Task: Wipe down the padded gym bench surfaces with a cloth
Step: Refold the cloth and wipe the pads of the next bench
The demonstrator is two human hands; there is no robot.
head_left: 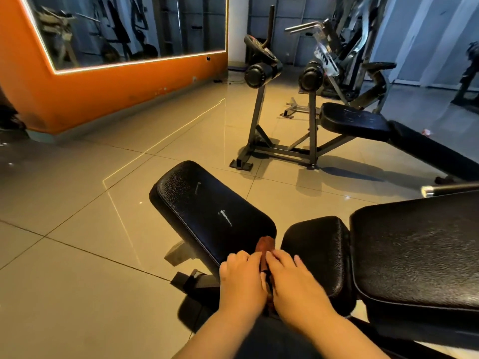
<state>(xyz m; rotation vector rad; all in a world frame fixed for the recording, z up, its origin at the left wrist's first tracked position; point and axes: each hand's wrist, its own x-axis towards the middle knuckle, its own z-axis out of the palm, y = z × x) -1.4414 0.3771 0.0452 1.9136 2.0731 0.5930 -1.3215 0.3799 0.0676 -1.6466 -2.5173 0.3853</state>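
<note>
Both hands sit close together at the near middle of the view, with a bunched brown cloth squeezed between them. The left hand has its fingers bent down and grips the cloth's left side. The right hand does the same on the right side, its fingers also curled. The cloth's far end pokes out past the fingertips, over the gap between two black pads. The long pad stretches away to the far left and shows a couple of pale scuff marks. The small seat pad lies just right of the hands, and a wide pad lies further right. A second bench stands far off on the tiled floor.
</note>
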